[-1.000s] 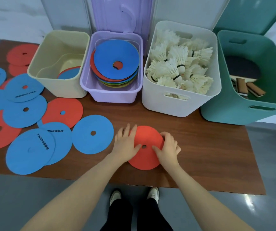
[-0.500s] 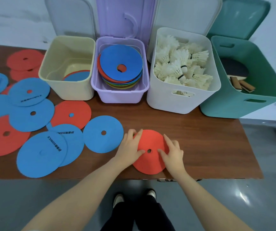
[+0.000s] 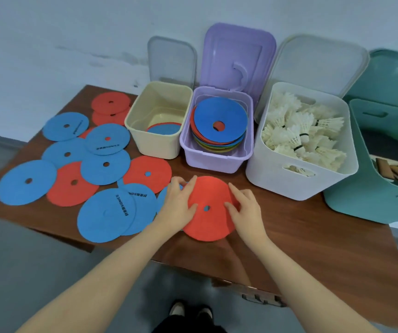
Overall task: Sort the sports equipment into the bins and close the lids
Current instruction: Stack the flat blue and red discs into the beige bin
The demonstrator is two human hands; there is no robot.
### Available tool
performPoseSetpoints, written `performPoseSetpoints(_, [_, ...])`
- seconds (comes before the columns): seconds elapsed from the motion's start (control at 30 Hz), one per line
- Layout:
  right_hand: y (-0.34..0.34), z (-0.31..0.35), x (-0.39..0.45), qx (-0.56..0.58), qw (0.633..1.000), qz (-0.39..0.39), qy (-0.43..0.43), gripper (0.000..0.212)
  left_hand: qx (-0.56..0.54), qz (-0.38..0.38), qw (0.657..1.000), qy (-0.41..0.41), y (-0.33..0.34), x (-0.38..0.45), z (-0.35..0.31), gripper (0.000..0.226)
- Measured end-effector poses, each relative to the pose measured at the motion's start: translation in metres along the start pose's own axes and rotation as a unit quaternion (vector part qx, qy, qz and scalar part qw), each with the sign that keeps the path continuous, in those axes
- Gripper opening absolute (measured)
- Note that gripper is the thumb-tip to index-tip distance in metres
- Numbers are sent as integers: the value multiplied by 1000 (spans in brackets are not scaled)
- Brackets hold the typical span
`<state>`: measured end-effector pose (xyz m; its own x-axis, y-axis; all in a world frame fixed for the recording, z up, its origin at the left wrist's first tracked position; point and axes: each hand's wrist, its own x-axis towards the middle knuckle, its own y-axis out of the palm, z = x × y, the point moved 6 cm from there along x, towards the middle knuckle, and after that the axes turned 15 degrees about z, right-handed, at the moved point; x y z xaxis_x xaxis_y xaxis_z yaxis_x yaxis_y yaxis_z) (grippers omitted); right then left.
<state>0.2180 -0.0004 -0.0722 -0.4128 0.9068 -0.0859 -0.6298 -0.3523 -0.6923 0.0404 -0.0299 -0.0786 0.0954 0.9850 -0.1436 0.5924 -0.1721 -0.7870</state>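
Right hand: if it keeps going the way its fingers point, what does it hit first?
Probably the purple bin. The right hand, resting on the red disc, points up-left across bare table; depth is uncertain.

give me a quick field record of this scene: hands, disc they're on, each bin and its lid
left hand: fingers resting on red disc, relaxed
right hand: fingers resting on the same disc
red disc: flat on table, partly over a blue disc
cream bin: a few discs at the bottom, lid open
purple bin: stacked discs, blue on top, lid open
white bin: shuttlecocks, lid open
green bin: paddles, lid open
loose discs: many, left side of table
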Motion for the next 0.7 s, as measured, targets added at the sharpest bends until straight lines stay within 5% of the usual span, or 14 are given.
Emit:
performPoseSetpoints(0.4, [-17,113,119,14,994,-36,-103,50,76,-158,984,16,-143,49,27,68])
performPoseSetpoints(0.7, [-15,161,229,15,993,-92,-76,44,123,-145,981,27,-225,136,74,64])
